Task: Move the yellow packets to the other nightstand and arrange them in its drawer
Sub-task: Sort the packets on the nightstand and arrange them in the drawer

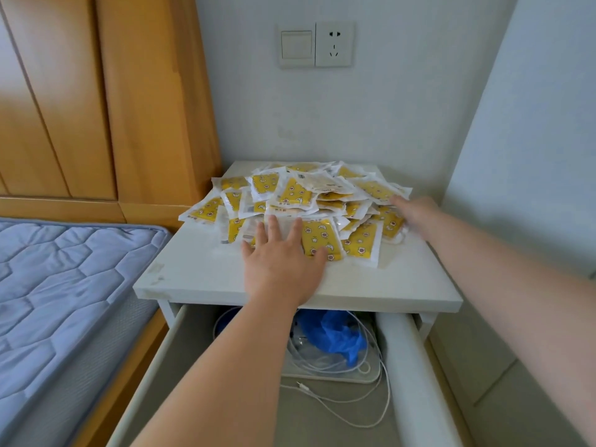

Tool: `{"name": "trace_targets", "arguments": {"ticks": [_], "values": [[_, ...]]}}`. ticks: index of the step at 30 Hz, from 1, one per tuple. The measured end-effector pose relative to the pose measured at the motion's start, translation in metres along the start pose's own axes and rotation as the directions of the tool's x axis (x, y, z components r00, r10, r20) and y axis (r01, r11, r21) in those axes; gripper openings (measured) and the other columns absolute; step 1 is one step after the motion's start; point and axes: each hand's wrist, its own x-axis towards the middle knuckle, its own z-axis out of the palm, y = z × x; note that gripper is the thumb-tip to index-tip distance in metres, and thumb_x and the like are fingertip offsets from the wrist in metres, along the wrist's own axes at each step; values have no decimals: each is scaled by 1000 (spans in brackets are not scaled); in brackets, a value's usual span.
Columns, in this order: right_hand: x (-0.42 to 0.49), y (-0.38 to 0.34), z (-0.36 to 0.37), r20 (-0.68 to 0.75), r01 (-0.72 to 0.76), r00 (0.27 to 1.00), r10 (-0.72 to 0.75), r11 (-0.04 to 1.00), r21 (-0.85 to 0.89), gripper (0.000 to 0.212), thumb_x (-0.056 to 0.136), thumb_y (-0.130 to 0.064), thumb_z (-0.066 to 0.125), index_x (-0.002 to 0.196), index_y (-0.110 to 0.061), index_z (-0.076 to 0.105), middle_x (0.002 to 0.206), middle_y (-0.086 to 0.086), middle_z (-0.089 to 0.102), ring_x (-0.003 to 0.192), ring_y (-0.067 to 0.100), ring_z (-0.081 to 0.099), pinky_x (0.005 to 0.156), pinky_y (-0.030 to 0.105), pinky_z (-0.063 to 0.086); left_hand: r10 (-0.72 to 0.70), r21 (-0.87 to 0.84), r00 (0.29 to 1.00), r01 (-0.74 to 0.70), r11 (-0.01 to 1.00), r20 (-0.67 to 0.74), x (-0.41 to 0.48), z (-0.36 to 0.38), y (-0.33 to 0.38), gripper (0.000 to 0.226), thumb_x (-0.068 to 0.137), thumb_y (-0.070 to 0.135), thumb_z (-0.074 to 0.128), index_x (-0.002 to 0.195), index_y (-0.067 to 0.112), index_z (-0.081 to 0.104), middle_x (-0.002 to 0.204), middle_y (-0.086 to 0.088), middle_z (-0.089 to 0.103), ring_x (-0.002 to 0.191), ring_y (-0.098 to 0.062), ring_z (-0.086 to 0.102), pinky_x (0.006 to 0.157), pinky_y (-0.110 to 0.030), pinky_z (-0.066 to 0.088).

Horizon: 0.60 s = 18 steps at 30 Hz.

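Observation:
A loose heap of several yellow packets (296,196) with white edges covers the back and middle of a white nightstand top (200,272). My left hand (282,259) lies flat with spread, straight fingers on the front of the heap. My right hand (416,209) reaches to the heap's right side, its fingers straight and touching the packets there. Neither hand holds a packet. Below the top, the nightstand's drawer (154,356) stands pulled out toward me.
The open drawer holds white cables (325,401), a blue plastic bag (335,333) and a flat white item. A bed with a blue quilted mattress (64,285) and wooden headboard (96,91) lies to the left. Walls close in behind and on the right, with a switch and socket (316,45).

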Motion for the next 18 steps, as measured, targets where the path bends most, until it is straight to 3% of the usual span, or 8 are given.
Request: {"name": "trace_targets", "arguments": {"ticks": [3, 6, 8, 12, 16, 18], "values": [[13, -2, 0, 80, -30, 996, 27, 999, 37, 69, 88, -55, 55, 134, -4, 48, 125, 15, 56, 113, 31, 55, 92, 37, 44, -1, -9, 1000, 1, 1000, -9, -1, 1, -1, 72, 91, 68, 23, 152, 36, 4, 162, -6, -6, 148, -26, -5, 119, -51, 3], [20, -7, -4, 87, -19, 996, 24, 998, -58, 76, 89, -59, 50, 140, -3, 40, 133, 18, 51, 125, 34, 47, 100, 38, 38, -1, -14, 1000, 0, 1000, -14, 0, 1, 0, 72, 90, 69, 23, 152, 37, 4, 162, -5, -5, 148, -26, -5, 119, -51, 4], [20, -11, -3, 88, 43, 996, -29, 986, -162, 72, 85, -56, 58, 133, -3, 48, 124, 15, 58, 116, 31, 55, 95, 35, 43, -3, -15, 1000, 2, 1000, -18, 0, 1, 0, 72, 90, 69, 23, 152, 37, 4, 162, -5, -5, 148, -26, -5, 119, -51, 4], [23, -19, 5, 105, 124, 990, -98, 951, -285, 55, 75, -44, 75, 112, -6, 59, 106, 11, 65, 86, 27, 63, 68, 29, 47, 0, -16, 1000, -1, 1000, -24, 0, 0, 1, 72, 90, 69, 23, 152, 37, 4, 162, -5, -4, 148, -26, -4, 119, -50, 4], [23, -29, 7, 105, 143, 988, -117, 948, -286, 49, 65, -29, 83, 104, -5, 64, 100, 12, 68, 90, 28, 66, 81, 35, 54, -5, -13, 1000, 4, 1000, -19, 0, 1, -1, 72, 90, 69, 23, 152, 38, 3, 162, -4, -4, 148, -25, -4, 119, -50, 5], [19, -36, 5, 85, 192, 981, -175, 939, -286, 39, 63, -19, 81, 95, -5, 64, 94, 11, 68, 86, 27, 66, 74, 32, 54, -3, -14, 1000, 2, 1000, -24, 0, 1, 0, 72, 90, 69, 24, 152, 38, 4, 162, -4, -3, 148, -25, -3, 119, -50, 5]]}}
